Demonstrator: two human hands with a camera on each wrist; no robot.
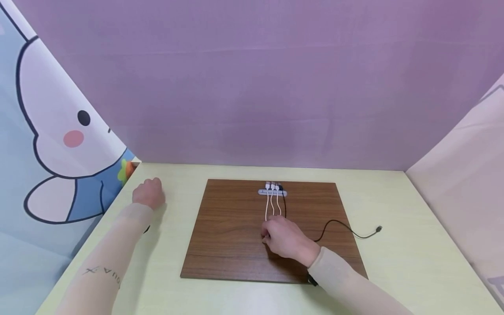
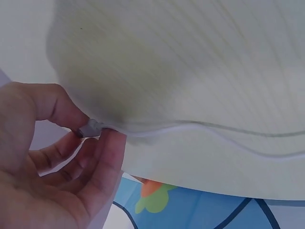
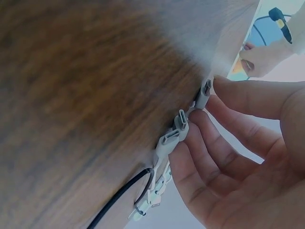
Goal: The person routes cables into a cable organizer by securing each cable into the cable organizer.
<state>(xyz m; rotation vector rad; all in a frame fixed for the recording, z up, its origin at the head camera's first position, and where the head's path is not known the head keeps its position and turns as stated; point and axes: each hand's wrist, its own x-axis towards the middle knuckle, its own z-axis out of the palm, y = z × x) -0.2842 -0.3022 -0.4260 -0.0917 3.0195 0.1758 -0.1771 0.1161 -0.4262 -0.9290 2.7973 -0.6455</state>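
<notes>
At the far left of the table my left hand (image 1: pixel 148 193) pinches the small plug (image 2: pixel 90 128) of a thin white cable (image 2: pixel 190 127) between thumb and fingers. The cable trails away over the pale table. Over the middle of the brown board (image 1: pixel 224 227), my right hand (image 1: pixel 287 238) has its fingers curled around the ends of white cables (image 1: pixel 272 205). Up close, its thumb and fingers pinch one white USB-C plug (image 3: pixel 204 94). Two more white USB-C plugs (image 3: pixel 170 137) lie against its other fingertips, close to the board.
A pale cable holder (image 1: pixel 261 192) near the board's back edge holds several cables, with white plugs (image 1: pixel 267 186) behind it. A black cable (image 1: pixel 334 221) runs from under the right hand past the board's right edge, its plug (image 1: pixel 379 229) on the table. A purple cloth (image 1: pixel 275 96) hangs behind.
</notes>
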